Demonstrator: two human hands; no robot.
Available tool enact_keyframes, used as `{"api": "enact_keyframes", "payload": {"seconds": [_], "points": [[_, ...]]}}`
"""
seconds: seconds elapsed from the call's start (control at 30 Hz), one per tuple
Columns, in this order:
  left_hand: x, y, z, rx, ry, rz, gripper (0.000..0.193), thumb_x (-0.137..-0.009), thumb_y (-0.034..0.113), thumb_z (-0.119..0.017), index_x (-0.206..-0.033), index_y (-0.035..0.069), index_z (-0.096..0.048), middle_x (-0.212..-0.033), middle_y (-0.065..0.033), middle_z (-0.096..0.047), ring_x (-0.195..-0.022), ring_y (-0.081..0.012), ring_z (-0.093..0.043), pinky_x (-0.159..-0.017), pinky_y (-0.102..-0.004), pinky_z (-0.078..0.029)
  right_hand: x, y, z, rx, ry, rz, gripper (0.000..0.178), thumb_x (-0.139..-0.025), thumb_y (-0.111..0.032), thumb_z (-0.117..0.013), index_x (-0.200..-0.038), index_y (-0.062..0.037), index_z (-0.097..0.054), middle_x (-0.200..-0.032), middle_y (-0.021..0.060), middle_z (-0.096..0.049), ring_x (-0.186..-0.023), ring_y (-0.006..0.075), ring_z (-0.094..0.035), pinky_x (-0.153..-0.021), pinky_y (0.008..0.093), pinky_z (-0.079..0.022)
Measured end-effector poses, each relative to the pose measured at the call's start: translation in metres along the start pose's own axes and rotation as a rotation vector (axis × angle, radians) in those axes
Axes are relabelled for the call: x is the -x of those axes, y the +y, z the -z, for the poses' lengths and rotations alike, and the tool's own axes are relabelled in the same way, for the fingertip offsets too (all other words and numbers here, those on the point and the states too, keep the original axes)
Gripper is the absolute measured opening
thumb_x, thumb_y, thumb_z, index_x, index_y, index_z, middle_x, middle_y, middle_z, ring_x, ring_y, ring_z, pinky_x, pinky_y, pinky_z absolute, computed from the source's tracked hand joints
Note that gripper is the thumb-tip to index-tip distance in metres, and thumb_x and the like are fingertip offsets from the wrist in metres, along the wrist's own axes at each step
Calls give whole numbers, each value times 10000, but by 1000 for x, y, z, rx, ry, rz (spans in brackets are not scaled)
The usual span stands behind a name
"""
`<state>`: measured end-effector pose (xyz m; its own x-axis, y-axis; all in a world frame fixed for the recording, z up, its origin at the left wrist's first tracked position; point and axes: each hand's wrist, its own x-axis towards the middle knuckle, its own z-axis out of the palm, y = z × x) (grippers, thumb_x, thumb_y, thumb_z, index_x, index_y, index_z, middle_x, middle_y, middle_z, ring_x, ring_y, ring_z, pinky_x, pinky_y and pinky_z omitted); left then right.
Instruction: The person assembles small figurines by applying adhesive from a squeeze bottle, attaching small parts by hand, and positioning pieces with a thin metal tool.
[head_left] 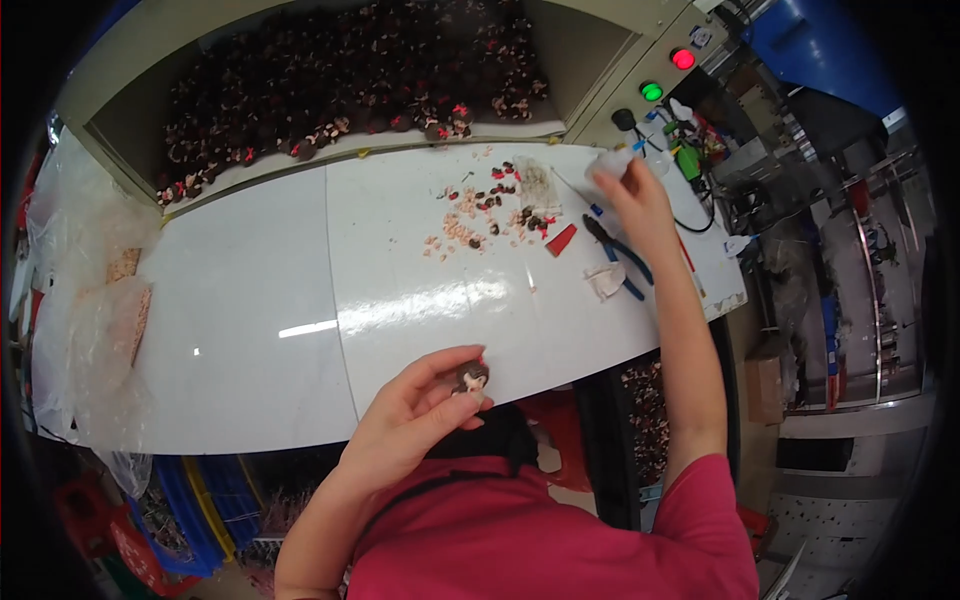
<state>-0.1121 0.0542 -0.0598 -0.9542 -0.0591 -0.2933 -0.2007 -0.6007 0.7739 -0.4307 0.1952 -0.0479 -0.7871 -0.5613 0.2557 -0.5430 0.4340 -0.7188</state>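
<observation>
Near the front edge of the table, my left hand (430, 395) pinches a small dark brown figure head (472, 377) with a pale face and a red bit on top. My right hand (637, 195) reaches to the table's far right, its fingers closed on a whitish, translucent object (608, 163) that is too blurred to name. Below that hand lie blue-handled pliers (620, 258). Left of the pliers is a small red wedge-shaped piece (562, 240). Several pale small parts (460, 230) and dark and red parts (535, 218) are scattered across the middle of the tabletop.
A wide beige bay (605, 75) at the back holds a heap of dark brown heads (350, 75). Green (652, 92) and red (683, 59) lights glow on its right panel. Clear plastic bags (85, 290) hang over the table's left end. A crumpled white piece (605, 281) lies by the pliers.
</observation>
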Motion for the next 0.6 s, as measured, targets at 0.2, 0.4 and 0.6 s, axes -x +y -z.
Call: {"api": "enact_keyframes", "payload": {"seconds": [0.2,0.4,0.6], "points": [[-5,4,0,-16,-26,-77,508,-931,101,-539,-1394,29,-343,-1143,-74,-536,-1076,-173,-551,-876,-283,-472,-40,56,-5,230,50,-9,331,-804,-208,-678,-1023,14,-569,-901,141,-641,-851,265,-616,-780,330,-466],[-7,-6,7,-162,120,-171,541,-878,13,-586,-1371,20,-362,-1174,-112,-536,-1089,-208,-563,-889,-311,-494,71,-32,-10,84,79,119,349,-770,-136,-690,-1065,-18,-545,-1039,115,-570,-966,244,-533,-863,349,-423],[-20,-19,7,-300,132,-259,494,-840,6,-642,-1288,-8,-434,-1173,-105,-526,-1080,-181,-566,-926,-296,-482,155,-72,-81,-179,-128,370,477,-669,-31,-760,-1059,-35,-485,-992,118,-505,-919,282,-512,-809,355,-439]]}}
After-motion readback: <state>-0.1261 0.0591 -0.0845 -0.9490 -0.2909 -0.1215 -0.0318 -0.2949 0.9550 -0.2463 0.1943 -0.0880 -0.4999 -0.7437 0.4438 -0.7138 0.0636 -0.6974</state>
